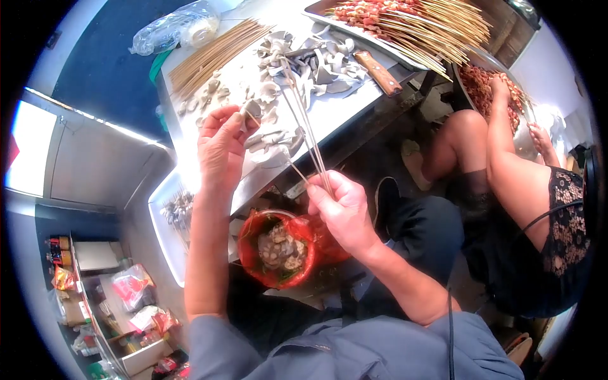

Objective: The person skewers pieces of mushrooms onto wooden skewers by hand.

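My left hand (223, 142) is raised over the table's near edge, thumb and fingers pinched on a grey mushroom piece (251, 114). My right hand (342, 209) grips several thin skewers (308, 130) near their lower ends; they point up and away, with mushroom pieces (277, 47) at the far tips of some. One skewer (296, 170) slants apart from the rest, between my right thumb and finger. Loose grey mushroom pieces (326, 69) lie across the white table (253, 183). A pile of bare skewers (212, 57) rests at the table's left.
A wooden handle (379, 73) lies at the table's right edge. Beyond is a tray (316, 9) of meat skewers. Below my hands stands a red-lined bucket (244, 253); a white tray (166, 237) is at left. At right, a person (500, 133) works over a meat basin (468, 101).
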Available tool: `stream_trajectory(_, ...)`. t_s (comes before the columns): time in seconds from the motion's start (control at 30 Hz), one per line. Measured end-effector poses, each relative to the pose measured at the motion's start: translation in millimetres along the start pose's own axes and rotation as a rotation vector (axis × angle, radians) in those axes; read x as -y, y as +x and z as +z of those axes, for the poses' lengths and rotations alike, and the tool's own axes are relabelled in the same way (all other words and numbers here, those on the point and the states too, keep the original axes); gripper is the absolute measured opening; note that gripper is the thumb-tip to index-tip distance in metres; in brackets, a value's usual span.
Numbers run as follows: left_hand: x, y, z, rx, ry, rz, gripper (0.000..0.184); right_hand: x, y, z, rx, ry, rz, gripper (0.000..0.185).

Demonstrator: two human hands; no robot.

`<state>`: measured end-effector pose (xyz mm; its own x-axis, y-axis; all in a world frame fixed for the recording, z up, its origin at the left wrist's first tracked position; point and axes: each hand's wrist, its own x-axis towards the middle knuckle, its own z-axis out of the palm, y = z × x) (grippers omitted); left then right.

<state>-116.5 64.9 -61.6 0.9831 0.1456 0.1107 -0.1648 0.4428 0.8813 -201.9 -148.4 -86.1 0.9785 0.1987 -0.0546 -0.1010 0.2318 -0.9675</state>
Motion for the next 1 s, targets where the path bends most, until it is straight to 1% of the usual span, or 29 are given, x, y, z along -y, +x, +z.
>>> stream_trajectory(0.1, -2.3, -1.8, 1.7, -0.030, -0.008, -0.006, 0.014, 0.7, -0.5, 0.0, 0.013, 0.026, 0.009, 0.011)
stream_trajectory(0.17, -2.9, -1.0, -4.7, 0.043, -0.025, -0.047, 0.017, -0.7, -0.1, 0.0, 0.012, 0.028, -0.011, 0.012)
stream_trajectory(0.2, -3.2, -0.7, -4.1, 0.042, -0.025, -0.046, 0.017, -0.7, 0.1, -0.2, 0.014, 0.028, -0.011, 0.012)
stream_trajectory(0.27, -4.8, -0.6, -1.6, 0.024, -0.070, -0.028, 0.014, -0.4, -0.2, -0.6, 0.001, 0.027, -0.006, 0.012)
stream_trajectory(0.6, -8.7, 0.2, -0.8, 0.078, 0.009, 0.031, 0.012, 0.9, -0.9, -3.9, 0.034, 0.012, -0.002, 0.011)
stream_trajectory(0.67, -8.1, 0.1, -2.0, 0.116, 0.001, 0.036, 0.011, 1.4, -1.2, -3.1, 0.031, 0.014, 0.006, 0.011)
stream_trajectory(0.9, -7.6, -3.0, 3.0, 0.115, -0.008, 0.052, 0.007, 5.0, -1.8, -3.9, 0.007, 0.026, -0.003, 0.011)
stream_trajectory(1.0, -6.1, -5.6, 3.2, 0.131, 0.066, 0.041, 0.005, 4.6, -2.2, -5.1, 0.000, 0.014, -0.019, 0.010)
